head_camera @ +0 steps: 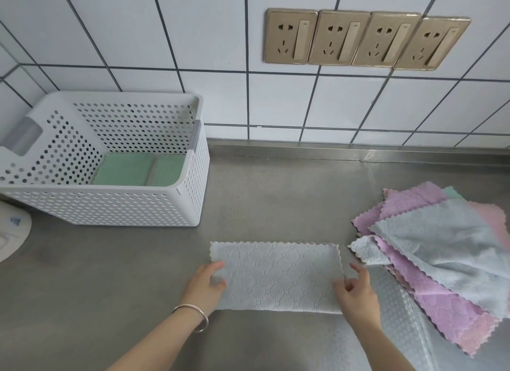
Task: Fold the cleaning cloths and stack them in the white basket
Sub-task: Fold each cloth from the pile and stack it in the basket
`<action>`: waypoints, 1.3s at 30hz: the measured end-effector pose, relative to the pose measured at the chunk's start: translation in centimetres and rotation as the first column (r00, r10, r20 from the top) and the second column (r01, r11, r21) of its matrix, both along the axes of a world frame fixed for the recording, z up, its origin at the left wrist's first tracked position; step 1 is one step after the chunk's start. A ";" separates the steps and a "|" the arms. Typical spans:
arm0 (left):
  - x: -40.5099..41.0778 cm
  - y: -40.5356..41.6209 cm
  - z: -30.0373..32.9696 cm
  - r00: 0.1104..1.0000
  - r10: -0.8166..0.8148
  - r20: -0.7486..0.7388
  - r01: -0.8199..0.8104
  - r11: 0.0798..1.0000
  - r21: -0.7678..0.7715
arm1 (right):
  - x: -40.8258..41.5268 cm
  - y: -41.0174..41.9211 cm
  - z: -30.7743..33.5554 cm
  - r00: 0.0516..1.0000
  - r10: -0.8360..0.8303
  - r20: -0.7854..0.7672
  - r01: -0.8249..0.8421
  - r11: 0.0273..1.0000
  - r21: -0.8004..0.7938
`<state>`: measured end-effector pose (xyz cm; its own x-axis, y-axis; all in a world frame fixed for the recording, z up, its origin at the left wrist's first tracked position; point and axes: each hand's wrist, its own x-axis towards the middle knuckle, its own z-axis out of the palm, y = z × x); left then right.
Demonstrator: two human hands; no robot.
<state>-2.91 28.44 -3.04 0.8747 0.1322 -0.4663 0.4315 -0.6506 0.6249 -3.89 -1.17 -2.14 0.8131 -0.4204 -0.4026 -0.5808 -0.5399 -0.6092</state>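
A pale grey-blue cleaning cloth (276, 277), folded into a long rectangle, lies flat on the steel counter in front of me. My left hand (205, 285) grips its left edge. My right hand (356, 293) pinches its right edge, with the forefinger raised. The white perforated basket (116, 208) stands at the back left and holds folded green cloths (138, 169) on its floor. A loose pile of unfolded pink, purple and grey-blue cloths (441, 257) lies at the right.
The steel counter (276, 194) meets a white tiled wall with a row of gold sockets (367, 39). The edge of a white round object (11, 238) shows at the far left. A silver bangle (193, 315) circles my left wrist.
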 end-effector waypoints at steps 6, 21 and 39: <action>-1.0 -0.4 0.0 0.993 -0.118 0.005 0.117 0.988 0.096 | -0.4 0.5 0.0 0.999 0.024 0.032 -0.021 0.995 -0.100; -0.4 -5.6 -0.8 0.744 -0.666 0.053 0.534 0.640 0.552 | 1.0 0.9 0.7 0.974 0.025 -0.226 -0.051 0.993 -0.110; 2.8 -9.7 1.3 0.756 -0.655 -0.009 0.625 0.718 0.306 | 1.4 2.0 3.3 0.960 0.237 -0.151 -0.242 0.970 -0.015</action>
<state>-0.16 18.70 -1.72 0.8344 -0.3674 -0.4109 -0.2023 -0.8976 0.3917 -2.49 0.86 1.13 0.8247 -0.2354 -0.5142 -0.5136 -0.6925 -0.5067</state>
